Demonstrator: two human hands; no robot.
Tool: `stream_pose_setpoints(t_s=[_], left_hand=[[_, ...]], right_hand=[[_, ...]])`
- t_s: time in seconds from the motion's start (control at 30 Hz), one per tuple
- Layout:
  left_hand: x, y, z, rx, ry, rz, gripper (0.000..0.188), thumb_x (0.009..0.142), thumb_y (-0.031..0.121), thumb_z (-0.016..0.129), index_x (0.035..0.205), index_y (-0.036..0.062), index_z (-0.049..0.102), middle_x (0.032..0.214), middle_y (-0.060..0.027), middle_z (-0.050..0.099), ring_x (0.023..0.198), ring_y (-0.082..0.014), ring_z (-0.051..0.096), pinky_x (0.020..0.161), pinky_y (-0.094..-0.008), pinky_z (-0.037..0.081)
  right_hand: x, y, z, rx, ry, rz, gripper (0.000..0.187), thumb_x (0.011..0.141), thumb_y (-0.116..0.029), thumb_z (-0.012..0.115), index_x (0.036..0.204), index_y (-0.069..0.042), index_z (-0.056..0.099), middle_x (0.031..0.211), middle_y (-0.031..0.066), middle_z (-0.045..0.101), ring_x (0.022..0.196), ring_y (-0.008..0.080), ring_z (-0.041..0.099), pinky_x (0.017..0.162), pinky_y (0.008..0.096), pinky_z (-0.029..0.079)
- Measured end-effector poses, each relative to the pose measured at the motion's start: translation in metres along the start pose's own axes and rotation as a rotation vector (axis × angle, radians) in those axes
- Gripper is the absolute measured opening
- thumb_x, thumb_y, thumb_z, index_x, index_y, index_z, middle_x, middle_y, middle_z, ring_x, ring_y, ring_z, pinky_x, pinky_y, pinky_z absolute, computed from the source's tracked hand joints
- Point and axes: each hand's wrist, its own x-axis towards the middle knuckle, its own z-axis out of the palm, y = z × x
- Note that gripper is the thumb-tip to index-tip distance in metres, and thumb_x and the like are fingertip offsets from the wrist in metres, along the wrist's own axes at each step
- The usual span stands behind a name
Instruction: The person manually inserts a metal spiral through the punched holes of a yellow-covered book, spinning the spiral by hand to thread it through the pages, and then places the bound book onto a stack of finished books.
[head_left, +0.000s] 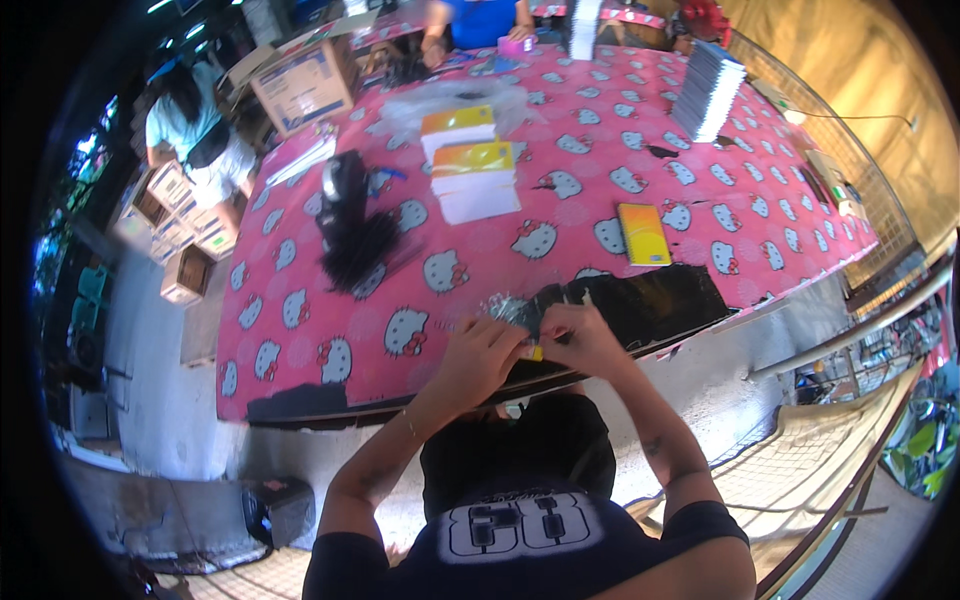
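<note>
At the table's near edge my left hand [487,350] is closed around a small yellow item [537,353], mostly covered by my fingers. Crinkled clear plastic [505,308] shows just beyond those fingers. My right hand [580,338] is beside it, thumb and fingers pinched together; what they grip is too small to make out. Off to the right lies a yellow booklet-like pack [643,235]. Farther in stand two white stacks with yellow tops, the nearer stack [475,182] and the farther stack [458,128]. Left of them lies a bundle of thin black strips [362,250].
The pink patterned tablecloth [440,310] has a black patch [655,305] near my right hand. A tall stack of dark-edged white items [707,92] stands far right. An open carton [303,88] is at back left. One person [190,125] stands left; another [480,25] sits across.
</note>
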Motion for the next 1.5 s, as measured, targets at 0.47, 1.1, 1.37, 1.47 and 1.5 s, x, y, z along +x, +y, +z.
stream_pose_setpoints(t_s=[0.47, 1.1, 1.37, 1.47, 1.5], left_hand=[[0.120, 0.028, -0.035, -0.086, -0.004, -0.098, 0.023, 0.090, 0.012, 0.067, 0.111, 0.0040, 0.062, 0.091, -0.0142, 0.069, 0.074, -0.0317, 0.069, 0.063, -0.0381, 0.056], [0.105, -0.115, -0.033, 0.547, 0.267, 0.013, 0.037, 0.079, 0.008, 0.065, 0.116, 0.0065, 0.067, 0.108, -0.0107, 0.065, 0.102, -0.0296, 0.062, 0.090, -0.0430, 0.049], [0.016, -0.025, 0.032, -0.084, 0.351, -0.314, 0.044, 0.093, 0.014, 0.059, 0.135, 0.0013, 0.054, 0.117, -0.0155, 0.059, 0.107, -0.0347, 0.056, 0.093, -0.0471, 0.043], [-0.003, -0.022, 0.053, -0.577, 0.479, -0.694, 0.046, 0.094, 0.013, 0.059, 0.137, 0.0004, 0.052, 0.118, -0.0187, 0.059, 0.106, -0.0384, 0.056, 0.089, -0.0453, 0.046], [-0.005, -0.044, 0.054, -0.493, 0.534, -0.607, 0.044, 0.093, 0.013, 0.060, 0.134, 0.0002, 0.054, 0.116, -0.0191, 0.059, 0.105, -0.0381, 0.057, 0.087, -0.0445, 0.047]], right_hand=[[-0.011, -0.078, -0.003, 0.040, 0.592, 0.142, 0.077, 0.084, -0.013, 0.078, 0.149, -0.004, 0.037, 0.149, 0.0175, 0.035, 0.135, 0.0312, 0.042, 0.107, 0.0392, 0.040], [0.045, 0.045, -0.083, -0.341, 0.560, 0.070, 0.086, 0.078, -0.025, 0.082, 0.150, -0.006, 0.038, 0.148, 0.0226, 0.042, 0.139, 0.0369, 0.039, 0.116, 0.0462, 0.030], [0.002, 0.049, 0.037, 0.434, 0.456, 0.262, 0.037, 0.087, 0.007, 0.070, 0.119, -0.003, 0.055, 0.101, 0.0059, 0.062, 0.100, 0.0152, 0.061, 0.093, 0.0297, 0.047], [0.011, 0.033, 0.040, 0.242, 0.377, 0.183, 0.026, 0.088, 0.006, 0.069, 0.110, -0.003, 0.056, 0.101, 0.0065, 0.062, 0.099, 0.0150, 0.060, 0.093, 0.0295, 0.047], [0.009, 0.036, 0.039, 0.303, 0.379, 0.174, 0.025, 0.088, 0.005, 0.069, 0.108, -0.003, 0.056, 0.102, 0.0071, 0.063, 0.099, 0.0148, 0.060, 0.093, 0.0296, 0.048]])
